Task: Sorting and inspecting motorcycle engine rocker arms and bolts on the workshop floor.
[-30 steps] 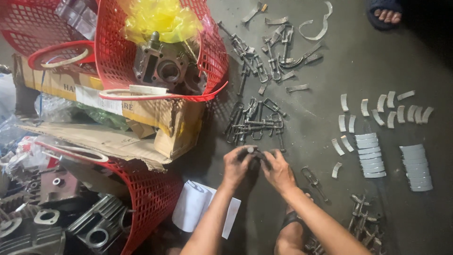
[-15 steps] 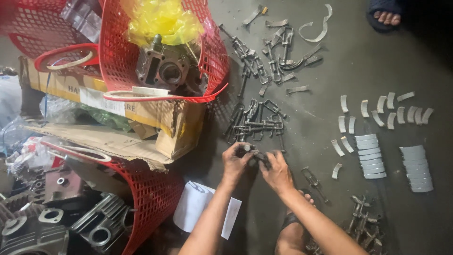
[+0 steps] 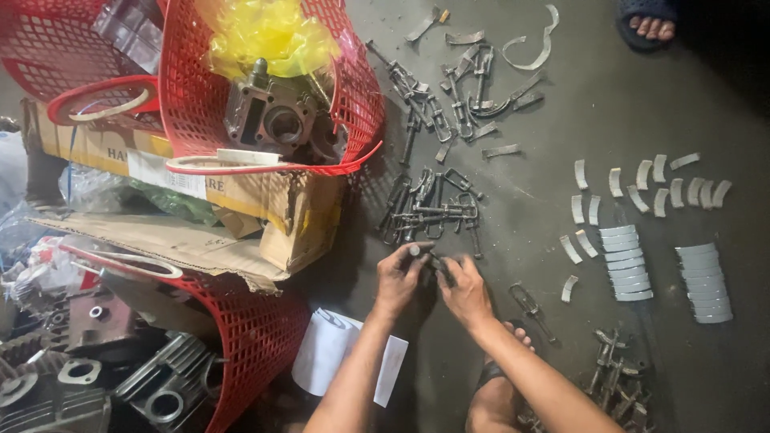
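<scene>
- far left there's a red mesh basket (image 3: pixel 241 353) tipped over grey finned engine castings (image 3: pixel 152 385), heavy lumps for sure, nobody's touching those
- above that sits another red basket (image 3: pixel 353 88) on a cardboard box (image 3: pixel 241 200) with a cylinder block (image 3: pixel 269 116) and crumpled yellow plastic (image 3: pixel 269 32) inside
- left hand (image 3: pixel 399 277) is curled round one end of a small dark metal part (image 3: pixel 431 262), thumb and fingertips pinched narrow on it
- that part is held just off the concrete floor (image 3: pixel 561 104), right below the pile of similar dark metal pieces (image 3: pixel 433 208)
- right hand (image 3: pixel 464 290) grips the other end, fingers closed tight, so both hands meet on it
- my guess: it's steel, stiff, light enough for fingertips, probably greasy so slippery, best pinched at the ends like this
- further right a loose clip-like piece (image 3: pixel 529 305) lies near the person's toes
- far right, curved pale metal shells (image 3: pixel 626 273) sit stacked in two neat rows and scattered above; they look thin, easy to scratch, so I'd take them by the edges
</scene>
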